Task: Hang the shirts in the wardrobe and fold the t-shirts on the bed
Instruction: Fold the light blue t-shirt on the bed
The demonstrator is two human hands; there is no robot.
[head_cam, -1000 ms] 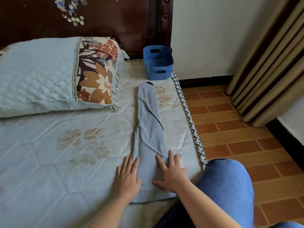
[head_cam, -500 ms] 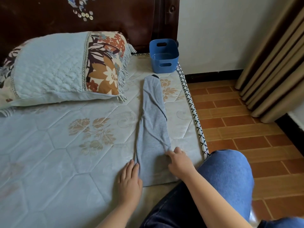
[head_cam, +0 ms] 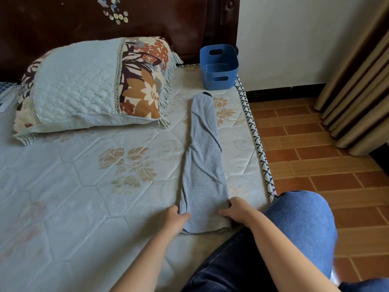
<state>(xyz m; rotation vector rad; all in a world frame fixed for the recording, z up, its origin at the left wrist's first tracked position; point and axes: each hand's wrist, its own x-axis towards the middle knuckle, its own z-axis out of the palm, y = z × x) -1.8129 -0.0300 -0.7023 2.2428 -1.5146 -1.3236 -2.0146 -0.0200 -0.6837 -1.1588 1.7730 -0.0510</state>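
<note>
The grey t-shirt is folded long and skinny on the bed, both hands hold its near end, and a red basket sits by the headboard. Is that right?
Not quite: the basket is blue, not red; the head view shows it. The rest holds: the grey t-shirt lies long and narrow on the bed, left hand and right hand gripping its near end.

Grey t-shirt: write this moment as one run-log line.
phase: folding | grey t-shirt: narrow strip on mattress | left hand: pinches its left edge | right hand: pinches its right edge

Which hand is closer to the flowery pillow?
Left. The left hand grips the t-shirt's left edge, on the pillow's side; the right hand grips the far edge.
</note>
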